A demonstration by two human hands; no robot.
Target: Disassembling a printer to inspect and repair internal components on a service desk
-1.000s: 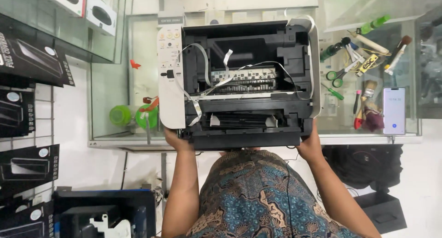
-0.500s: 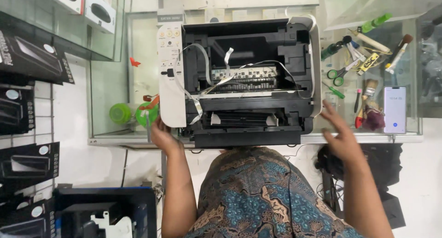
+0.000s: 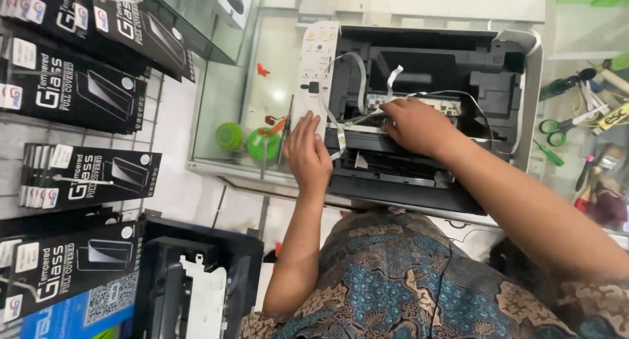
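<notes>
An opened black printer [image 3: 498, 70] with a white control panel [image 3: 316, 64] on its left side stands on a glass counter [image 3: 262, 70]. My left hand [image 3: 308, 152] lies flat against the printer's front left corner, just below the white panel, fingers extended. My right hand [image 3: 416, 124] reaches inside the printer, its fingers curled down over the inner board where white flat cables [image 3: 392, 78] and thin wires meet. The fingertips are hidden behind the back of the hand.
A screwdriver [image 3: 286, 126] and two green tape rolls [image 3: 229, 136] lie left of the printer. Scissors [image 3: 557, 126], a green screwdriver [image 3: 547, 152] and other tools sit at the right. Black packaged screen protectors [image 3: 78, 83] hang on the left wall. Another dismantled printer [image 3: 196, 280] sits below.
Both hands left the printer's front corners. The left hand moved up beside the white panel and the right hand went inside the printer. The view shifted left and closer.
</notes>
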